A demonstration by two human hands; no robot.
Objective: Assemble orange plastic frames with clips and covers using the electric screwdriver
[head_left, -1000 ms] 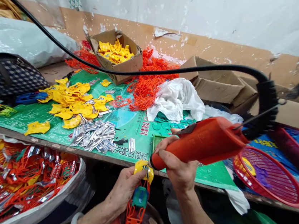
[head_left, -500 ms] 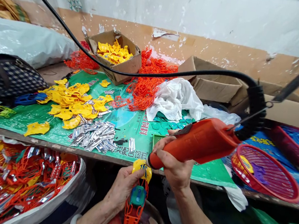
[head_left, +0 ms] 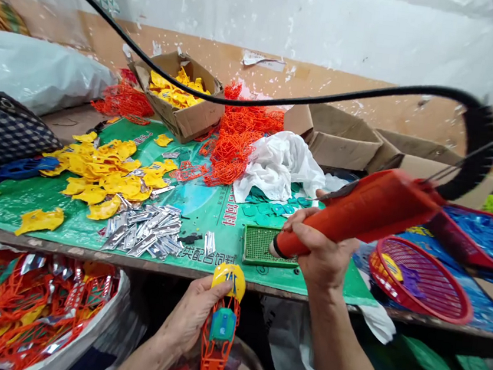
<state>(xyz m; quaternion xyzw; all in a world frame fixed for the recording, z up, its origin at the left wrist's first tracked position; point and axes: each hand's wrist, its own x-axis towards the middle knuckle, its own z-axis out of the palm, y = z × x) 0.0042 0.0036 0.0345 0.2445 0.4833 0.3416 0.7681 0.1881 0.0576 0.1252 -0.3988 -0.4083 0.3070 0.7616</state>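
Observation:
My left hand (head_left: pixel 201 304) is closed around the yellow end of a plastic toy assembly (head_left: pixel 222 323). It has a yellow piece with blue marks on top, a teal block in the middle and an orange frame below. My right hand (head_left: pixel 325 254) grips a red electric screwdriver (head_left: pixel 359 215) with a black cord at its rear. The screwdriver's tip points left, apart from the toy, over a small green basket (head_left: pixel 245 245). Left of the basket lie a pile of silver strips (head_left: pixel 152 231) and a heap of yellow plastic parts (head_left: pixel 106 169).
A white sack (head_left: pixel 111 318) full of orange, yellow and silver pieces stands at lower left. Behind are a carton (head_left: pixel 195 121) of yellow parts, orange frames (head_left: pixel 233 148) and a white bag (head_left: pixel 282 165). A red basket (head_left: pixel 448 291) sits at right. The black cord (head_left: pixel 318 101) arches across.
My right hand has drawn the screwdriver away from the toy, up and to the right. The green basket shows more fully. My left hand still holds the toy; the view has shifted slightly.

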